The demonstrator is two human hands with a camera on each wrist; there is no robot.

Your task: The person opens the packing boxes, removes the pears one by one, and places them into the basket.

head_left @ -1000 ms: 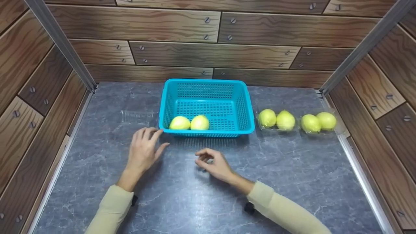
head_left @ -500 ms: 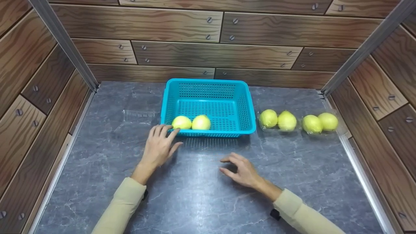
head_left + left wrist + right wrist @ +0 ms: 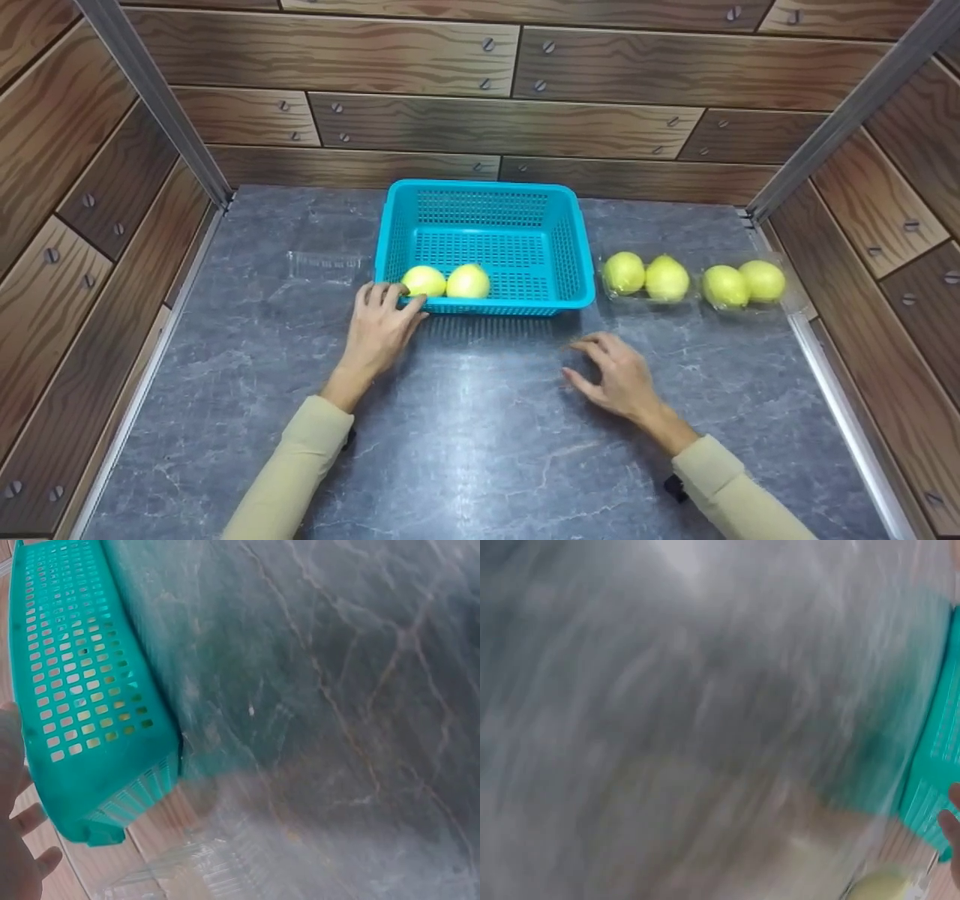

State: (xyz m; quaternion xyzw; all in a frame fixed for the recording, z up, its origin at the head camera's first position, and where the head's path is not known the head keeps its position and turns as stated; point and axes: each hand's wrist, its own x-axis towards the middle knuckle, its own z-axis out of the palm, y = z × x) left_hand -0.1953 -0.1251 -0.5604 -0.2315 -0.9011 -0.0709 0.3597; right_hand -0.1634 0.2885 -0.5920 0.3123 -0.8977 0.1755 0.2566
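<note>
A turquoise basket (image 3: 480, 303) holds two yellow-green fruits, the left one (image 3: 424, 281) beside the other (image 3: 468, 282), at its front left. My left hand (image 3: 377, 330) grips the basket's front rim near the left corner, fingers over the edge and thumb in front. In the left wrist view, part of that hand (image 3: 16, 847) shows beside the basket wall (image 3: 82, 675). My right hand (image 3: 621, 379) is empty in front of the basket's right corner, fingers bent and apart from the thumb. The right wrist view catches its fingertips (image 3: 951, 823) at the edge, near the basket (image 3: 930, 772).
Right of the basket, clear plastic packs hold fruit pairs, one (image 3: 667, 279) nearer and one (image 3: 726, 286) near the right wall. An empty-looking clear plastic tray (image 3: 324, 266) lies left of the basket. Wood-patterned panels (image 3: 405, 124) enclose the grey marbled table (image 3: 465, 465).
My left hand has moved right to the basket's front left corner and closed on its rim. My right hand has moved right, away from the left hand. The basket remains in place.
</note>
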